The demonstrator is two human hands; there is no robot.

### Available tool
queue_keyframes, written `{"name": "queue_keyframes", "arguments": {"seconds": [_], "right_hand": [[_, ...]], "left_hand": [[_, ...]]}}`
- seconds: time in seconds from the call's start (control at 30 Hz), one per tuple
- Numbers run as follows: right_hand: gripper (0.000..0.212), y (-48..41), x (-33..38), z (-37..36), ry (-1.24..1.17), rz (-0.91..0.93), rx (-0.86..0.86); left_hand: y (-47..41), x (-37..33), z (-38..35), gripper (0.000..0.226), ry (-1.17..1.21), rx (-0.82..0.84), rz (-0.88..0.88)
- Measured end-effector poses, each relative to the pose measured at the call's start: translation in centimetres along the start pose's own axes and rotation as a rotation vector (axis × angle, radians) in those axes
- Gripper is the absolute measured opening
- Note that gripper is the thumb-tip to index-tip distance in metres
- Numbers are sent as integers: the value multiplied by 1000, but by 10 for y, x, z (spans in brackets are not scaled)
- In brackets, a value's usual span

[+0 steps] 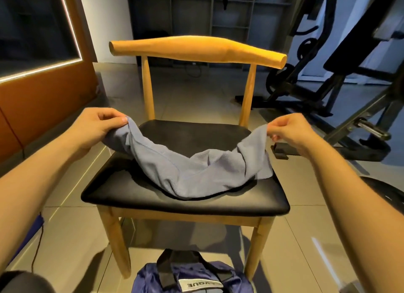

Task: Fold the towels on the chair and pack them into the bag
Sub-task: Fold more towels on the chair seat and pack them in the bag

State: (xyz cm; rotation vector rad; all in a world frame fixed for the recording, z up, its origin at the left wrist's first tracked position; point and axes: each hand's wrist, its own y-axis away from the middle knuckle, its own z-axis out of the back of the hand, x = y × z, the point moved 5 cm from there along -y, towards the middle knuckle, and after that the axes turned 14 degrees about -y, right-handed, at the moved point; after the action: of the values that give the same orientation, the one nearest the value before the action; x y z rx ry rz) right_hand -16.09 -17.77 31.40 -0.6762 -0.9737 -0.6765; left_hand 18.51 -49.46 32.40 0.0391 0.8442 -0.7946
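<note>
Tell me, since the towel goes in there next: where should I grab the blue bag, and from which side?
Take the blue bag by its black strap handles, reaching down from above: they loop over its top, on the floor before the chair. Its body is soft, slumped fabric that would probably just bunch.

Wooden chair w/ black padded seat, standing on grey tiled floor; on seat, one blue-grey towel, crumpled, mid part sagging onto cushion toward front right, both ends lifted off it; on floor just in front of chair, dark blue bag w/ black straps & white label, cut off by frame edge; black gym machine on floor behind chair, to the right.
</note>
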Motion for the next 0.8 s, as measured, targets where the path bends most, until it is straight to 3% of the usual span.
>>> {"name": "queue_keyframes", "arguments": {"seconds": [0.13, 0.2, 0.33, 0.5, 0.6, 0.67, 0.73, 0.8], "right_hand": [[7, 5, 36, 30, -49, 204, -359], [11, 11, 43, 35, -2, 240, -466], [21, 21, 40, 11, -129, 141, -171], [4, 32, 50, 2, -299, 152, -141], [8, 39, 62, 2, -450, 179, -68], [11, 47, 72, -1, -556, 187, 46], [18, 54, 69, -7, -470, 140, 117], [22, 60, 51, -16, -180, 36, 170]], "left_hand": [[-6, -47, 9, 13, 149, -362, 39], [-10, -68, 10, 11, 156, -456, 68], [-17, -69, -26, 13, 154, -253, 220], [-10, -59, -46, 18, 328, -66, 350], [-4, -61, -46, 31, 501, 74, 388], [0, -65, -44, 27, 549, 141, 375], [3, -69, -39, 17, 592, 146, 355], [5, -68, -36, 18, 627, 129, 340]]}}
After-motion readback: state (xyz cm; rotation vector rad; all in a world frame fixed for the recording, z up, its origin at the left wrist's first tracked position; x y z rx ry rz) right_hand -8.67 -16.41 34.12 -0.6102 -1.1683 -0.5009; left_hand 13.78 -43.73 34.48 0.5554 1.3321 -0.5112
